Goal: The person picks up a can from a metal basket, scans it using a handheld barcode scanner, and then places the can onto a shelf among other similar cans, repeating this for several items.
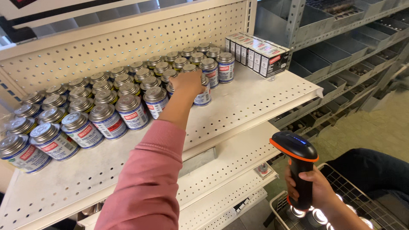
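the left hand (187, 83) wraps its fingers over a blue-labelled can (203, 96) on the white shelf (255, 102), hiding the lid. the right hand (313, 191) grips a black-and-orange scanner (296, 162) above a wire basket (362, 200), fingertips hidden.

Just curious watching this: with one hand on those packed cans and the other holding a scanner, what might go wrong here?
1. The left hand grips one can among closely packed cans; pulling it out could knock over its neighbours.
2. That can stands at the front of its cluster, and a slip could send it rolling off the white shelf.
3. The right hand holds the scanner above a wire basket; a loose grip might drop it in.
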